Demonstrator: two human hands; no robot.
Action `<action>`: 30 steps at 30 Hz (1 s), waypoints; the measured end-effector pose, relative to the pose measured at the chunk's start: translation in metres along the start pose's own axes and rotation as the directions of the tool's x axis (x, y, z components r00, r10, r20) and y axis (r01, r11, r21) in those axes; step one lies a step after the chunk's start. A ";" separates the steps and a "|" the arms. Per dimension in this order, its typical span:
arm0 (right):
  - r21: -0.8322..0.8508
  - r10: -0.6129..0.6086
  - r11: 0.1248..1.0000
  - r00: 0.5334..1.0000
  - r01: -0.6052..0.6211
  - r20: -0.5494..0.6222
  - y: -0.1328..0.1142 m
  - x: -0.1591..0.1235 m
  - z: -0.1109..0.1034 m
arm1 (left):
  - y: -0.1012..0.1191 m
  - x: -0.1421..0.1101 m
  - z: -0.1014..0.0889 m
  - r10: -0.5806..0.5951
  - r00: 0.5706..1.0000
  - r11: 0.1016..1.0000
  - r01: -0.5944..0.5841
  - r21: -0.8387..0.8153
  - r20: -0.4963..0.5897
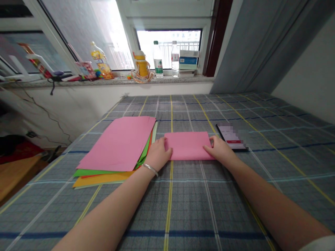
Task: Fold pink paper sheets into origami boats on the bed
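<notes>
A folded sheet of pink paper (188,145) lies on the plaid cloth in front of me, its long side running left to right. My left hand (159,152), with a silver bangle at the wrist, grips its left edge between thumb and fingers. At the opposite short edge, my right hand (219,149) pinches the paper the same way. Just left of my left hand is a stack of coloured paper (120,143), pink on top, with green, orange and pale sheets showing beneath. A phone (231,137) with its screen lit lies beyond my right hand.
The plaid cloth (188,202) covers a wide flat surface reaching the wall. On the windowsill (167,81) stand a yellow drink bottle (101,61), a yellow cup (142,65), two clear bottles (158,59) and stacked boxes (188,61). A grey curtain (248,45) hangs at right.
</notes>
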State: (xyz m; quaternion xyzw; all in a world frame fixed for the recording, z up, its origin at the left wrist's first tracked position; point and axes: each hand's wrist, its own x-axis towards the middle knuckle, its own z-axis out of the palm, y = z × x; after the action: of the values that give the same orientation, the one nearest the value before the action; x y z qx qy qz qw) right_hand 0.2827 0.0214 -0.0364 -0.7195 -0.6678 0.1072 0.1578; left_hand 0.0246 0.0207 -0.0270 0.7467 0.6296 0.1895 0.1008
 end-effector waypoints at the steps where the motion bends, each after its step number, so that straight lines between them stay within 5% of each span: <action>1: 0.003 -0.001 1.000 1.000 0.001 0.000 0.000 0.001 0.001 | -0.002 0.001 0.002 -0.005 1.000 1.000 0.005 -0.029 -0.012; 9: -0.038 -0.070 0.997 0.998 0.071 0.003 0.007 0.001 0.004 | -0.013 0.014 0.007 -0.062 0.997 0.968 0.050 -0.244 -0.042; 18: 0.116 -0.054 0.992 0.998 0.057 -0.033 0.015 0.001 0.005 | -0.012 0.014 0.008 -0.200 0.980 0.822 0.174 -0.542 0.011; 23: 0.200 -0.033 0.978 0.991 0.059 -0.129 0.022 -0.004 0.008 | -0.013 0.007 0.002 -0.173 0.977 0.684 0.213 -0.698 0.129; 27: 0.386 0.006 0.922 0.998 0.021 -0.068 0.024 -0.006 0.008 | -0.007 -0.003 -0.008 -0.082 0.961 0.475 0.270 -0.837 0.264; 30: 0.507 0.071 0.860 0.997 -0.057 -0.008 0.023 -0.005 0.007 | -0.003 -0.008 -0.010 -0.049 0.957 0.420 0.279 -0.863 0.285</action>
State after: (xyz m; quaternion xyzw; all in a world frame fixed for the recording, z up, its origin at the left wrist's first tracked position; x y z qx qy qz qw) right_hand 0.3008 0.0158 -0.0514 -0.6759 -0.5898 0.2747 0.3463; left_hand 0.0169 0.0125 -0.0197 0.5295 0.4882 0.4008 0.5662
